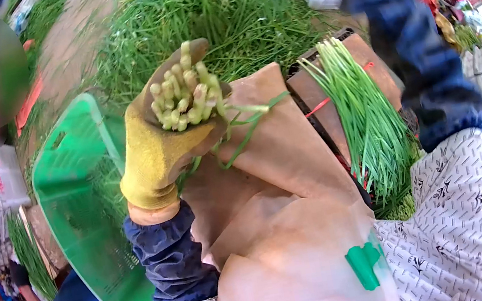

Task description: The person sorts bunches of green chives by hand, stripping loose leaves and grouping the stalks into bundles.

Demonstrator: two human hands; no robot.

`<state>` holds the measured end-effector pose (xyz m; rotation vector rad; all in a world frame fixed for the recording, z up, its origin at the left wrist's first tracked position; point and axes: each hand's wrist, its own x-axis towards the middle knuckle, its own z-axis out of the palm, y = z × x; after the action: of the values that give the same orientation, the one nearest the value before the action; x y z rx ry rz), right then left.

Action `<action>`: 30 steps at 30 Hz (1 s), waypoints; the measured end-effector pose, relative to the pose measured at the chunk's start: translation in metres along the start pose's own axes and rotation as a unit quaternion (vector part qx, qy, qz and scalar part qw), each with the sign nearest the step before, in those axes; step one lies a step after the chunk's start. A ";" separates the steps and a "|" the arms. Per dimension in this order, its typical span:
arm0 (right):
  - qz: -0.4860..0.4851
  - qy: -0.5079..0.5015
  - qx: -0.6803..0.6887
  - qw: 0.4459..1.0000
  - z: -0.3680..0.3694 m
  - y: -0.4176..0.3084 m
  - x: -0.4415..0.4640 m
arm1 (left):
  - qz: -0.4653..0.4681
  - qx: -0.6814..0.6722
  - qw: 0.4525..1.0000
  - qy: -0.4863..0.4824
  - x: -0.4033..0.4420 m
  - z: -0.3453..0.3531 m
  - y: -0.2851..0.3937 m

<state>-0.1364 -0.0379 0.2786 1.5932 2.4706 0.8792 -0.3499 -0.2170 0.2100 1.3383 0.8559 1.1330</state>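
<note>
Pale, blunt-ended stalks [184,93], closely bunched

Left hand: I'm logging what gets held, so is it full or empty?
Full: the left hand is closed around a bunch of stalks, their pale ends showing.

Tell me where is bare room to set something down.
The apron looks mostly bare between the left hand and the leaf bundle. Littered ground shows beyond the crate, left of the leaf heap. The heap is crowded.
</note>
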 end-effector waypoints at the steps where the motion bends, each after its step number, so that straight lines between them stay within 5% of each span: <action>1: -0.010 -0.092 0.022 0.996 0.002 -0.013 -0.022 | 0.006 0.028 1.000 0.012 0.000 -0.004 -0.001; 2: -0.076 -0.138 0.129 0.979 0.017 -0.020 -0.052 | 0.011 0.055 0.998 0.024 0.000 -0.009 -0.003; 3: -0.115 -0.021 0.385 0.916 0.038 -0.036 -0.087 | 0.067 0.064 0.995 0.026 0.000 -0.012 -0.007; 5: -0.087 -0.095 0.708 0.695 0.012 -0.077 -0.133 | 0.051 0.094 0.994 0.033 0.003 -0.008 -0.004; 6: -0.018 -0.108 0.748 0.654 -0.018 -0.088 -0.148 | 0.031 0.111 0.993 0.038 0.003 -0.007 -0.003; 7: -0.043 0.038 0.786 0.615 -0.003 -0.111 -0.155 | 0.010 0.127 0.991 0.042 0.003 -0.004 -0.002; 9: 0.119 -0.074 0.906 0.399 -0.020 -0.119 -0.158 | -0.042 0.157 0.986 0.043 0.002 -0.008 -0.007; 12: 0.123 0.001 0.926 0.356 -0.013 -0.129 -0.152 | -0.063 0.226 0.972 -0.005 -0.008 -0.018 -0.012; 15: 0.012 0.175 0.720 0.671 -0.007 -0.123 -0.142 | -0.021 0.331 0.942 -0.046 -0.004 -0.009 -0.007; 16: 0.026 0.178 0.717 0.673 -0.005 -0.124 -0.141 | -0.005 0.274 0.962 0.002 0.000 0.003 -0.008; 18: 0.030 0.170 0.804 0.568 0.001 -0.132 -0.136 | -0.118 0.348 0.930 0.022 0.004 -0.021 -0.010; 20: 0.071 0.199 0.787 0.580 0.007 -0.134 -0.136 | 0.016 0.358 0.932 0.051 0.015 -0.032 -0.009; 21: 0.098 0.223 0.771 0.588 0.011 -0.135 -0.135 | 0.021 0.306 0.949 0.070 0.021 -0.049 -0.020; 24: 0.167 0.276 0.731 0.601 0.014 -0.134 -0.136 | -0.024 0.424 0.894 0.144 0.045 -0.129 -0.027; 26: 0.103 0.080 0.594 0.794 0.001 -0.139 -0.136 | 0.174 0.624 0.758 0.068 0.061 -0.148 0.011; 28: 0.079 0.082 0.576 0.809 -0.003 -0.160 -0.129 | 0.345 0.752 0.562 0.007 0.077 -0.157 0.043; 30: 0.079 0.214 0.518 0.824 -0.006 -0.162 -0.115 | 0.426 0.769 0.476 -0.005 0.093 -0.143 0.064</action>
<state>-0.2182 -0.1870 0.1754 2.0112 3.4890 -0.3016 -0.4692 -0.0942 0.2733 3.6157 1.2543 0.7809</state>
